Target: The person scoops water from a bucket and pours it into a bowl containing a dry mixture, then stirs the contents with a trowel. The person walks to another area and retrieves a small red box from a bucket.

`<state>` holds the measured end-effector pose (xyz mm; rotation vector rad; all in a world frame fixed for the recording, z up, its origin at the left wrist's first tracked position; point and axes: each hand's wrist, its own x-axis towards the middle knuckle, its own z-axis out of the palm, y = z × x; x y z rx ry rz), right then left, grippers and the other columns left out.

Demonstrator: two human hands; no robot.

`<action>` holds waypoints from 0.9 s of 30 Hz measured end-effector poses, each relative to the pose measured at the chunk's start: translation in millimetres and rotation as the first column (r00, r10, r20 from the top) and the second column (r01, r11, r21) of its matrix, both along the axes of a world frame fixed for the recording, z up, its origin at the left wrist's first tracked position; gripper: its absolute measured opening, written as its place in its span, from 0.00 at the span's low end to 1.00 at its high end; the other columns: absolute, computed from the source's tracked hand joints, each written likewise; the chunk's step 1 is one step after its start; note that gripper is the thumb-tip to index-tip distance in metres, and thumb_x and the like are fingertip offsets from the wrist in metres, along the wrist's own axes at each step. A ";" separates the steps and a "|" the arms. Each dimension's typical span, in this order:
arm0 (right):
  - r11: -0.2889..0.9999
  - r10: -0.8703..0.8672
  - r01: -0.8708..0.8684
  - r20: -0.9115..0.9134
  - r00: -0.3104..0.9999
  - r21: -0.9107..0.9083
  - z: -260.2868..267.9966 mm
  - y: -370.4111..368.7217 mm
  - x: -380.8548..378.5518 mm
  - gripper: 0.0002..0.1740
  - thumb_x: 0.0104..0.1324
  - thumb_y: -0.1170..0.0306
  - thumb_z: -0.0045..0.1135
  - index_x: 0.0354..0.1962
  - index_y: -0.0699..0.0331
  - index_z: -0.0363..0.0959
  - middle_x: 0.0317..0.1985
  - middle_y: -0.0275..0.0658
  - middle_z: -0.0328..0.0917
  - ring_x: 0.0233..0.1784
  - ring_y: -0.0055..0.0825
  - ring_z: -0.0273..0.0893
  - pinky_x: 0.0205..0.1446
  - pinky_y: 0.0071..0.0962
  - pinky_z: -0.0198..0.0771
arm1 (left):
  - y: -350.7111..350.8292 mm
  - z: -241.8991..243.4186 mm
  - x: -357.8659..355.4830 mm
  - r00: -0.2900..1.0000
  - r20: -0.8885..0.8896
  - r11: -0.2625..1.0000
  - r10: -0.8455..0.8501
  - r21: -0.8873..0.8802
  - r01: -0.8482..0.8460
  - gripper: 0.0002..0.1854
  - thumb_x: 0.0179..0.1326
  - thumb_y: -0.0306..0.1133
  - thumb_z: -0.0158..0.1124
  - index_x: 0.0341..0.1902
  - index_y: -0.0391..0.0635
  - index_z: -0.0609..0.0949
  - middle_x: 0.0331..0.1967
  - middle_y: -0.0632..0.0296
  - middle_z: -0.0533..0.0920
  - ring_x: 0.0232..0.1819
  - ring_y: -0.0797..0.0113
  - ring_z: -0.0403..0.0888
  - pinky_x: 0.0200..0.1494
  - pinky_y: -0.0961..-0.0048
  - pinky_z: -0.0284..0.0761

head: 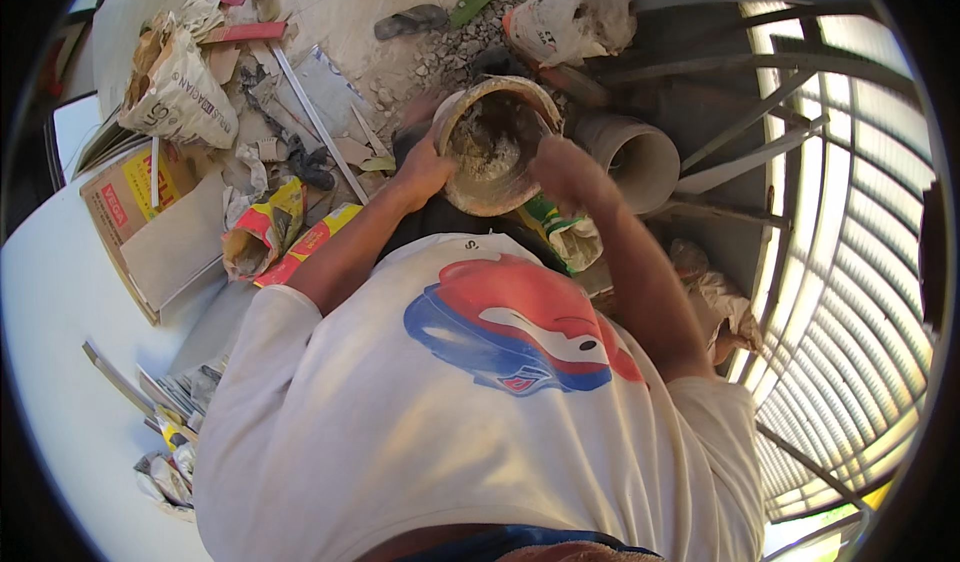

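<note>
A round bucket (pixel 499 200) crusted with dried cement is tilted in front of me. Wet grey mix (pixel 487 145) coats its inside and lies lumpy at the bottom. My left hand (pixel 429 169) grips the bucket's left rim. On the other side, my right hand (pixel 562 172) is curled at the right rim and blurred by motion. Whether a tool is in that hand cannot be made out. Close beside it, a second bucket (pixel 656 168) lies on its side with its mouth towards me. Below the right hand is an opened green and yellow bag (pixel 574 239).
Rubble (pixel 450 59) and a dark flip-flop (pixel 411 21) lie beyond the bucket. Debris-filled sacks stand at far left (pixel 184 89) and far right (pixel 570 18). A metal strip (pixel 319 123), torn bags (pixel 262 232) and a carton (pixel 135 194) are on the left; metal bars (pixel 750 123) on the right.
</note>
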<state>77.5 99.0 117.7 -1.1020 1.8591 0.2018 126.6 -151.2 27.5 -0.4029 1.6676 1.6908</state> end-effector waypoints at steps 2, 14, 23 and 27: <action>0.996 -0.026 0.031 0.058 0.998 -0.085 -54.8 22.7 -6.1 0.12 0.51 0.66 0.66 0.32 0.64 0.86 0.34 0.53 0.85 0.42 0.45 0.86 0.48 0.41 0.80 | 1.8 -2.2 4.9 0.997 -0.080 0.999 -0.019 -0.031 0.016 0.45 0.51 0.16 0.57 0.79 0.48 0.67 0.56 0.62 0.82 0.53 0.68 0.77 0.53 0.73 0.75; -0.048 -0.285 0.684 0.646 -0.708 0.728 -104.1 19.3 81.4 0.13 0.73 0.64 0.58 0.32 0.64 0.78 0.23 0.34 0.76 0.25 0.21 0.77 0.25 0.25 0.73 | -24.0 11.0 4.2 0.998 0.057 0.981 0.025 0.191 -0.035 0.39 0.56 0.18 0.57 0.76 0.44 0.68 0.50 0.61 0.83 0.46 0.69 0.82 0.47 0.72 0.80; 0.059 0.431 0.417 0.354 -0.830 0.907 -100.5 -29.8 98.8 0.22 0.77 0.64 0.50 0.55 0.77 0.69 0.34 0.33 0.73 0.27 0.17 0.75 0.22 0.21 0.76 | -34.7 20.7 -21.2 0.983 0.174 0.989 -0.063 0.141 0.038 0.22 0.57 0.18 0.56 0.58 0.36 0.77 0.40 0.57 0.84 0.37 0.65 0.85 0.42 0.68 0.82; -0.031 0.555 0.408 0.355 -0.752 0.913 -96.4 -36.1 100.1 0.27 0.78 0.60 0.47 0.57 0.81 0.66 0.35 0.37 0.75 0.28 0.20 0.76 0.22 0.22 0.74 | -27.1 11.2 -20.4 0.989 0.141 0.990 -0.034 0.141 0.014 0.21 0.57 0.17 0.55 0.56 0.36 0.78 0.41 0.56 0.85 0.38 0.62 0.86 0.42 0.66 0.84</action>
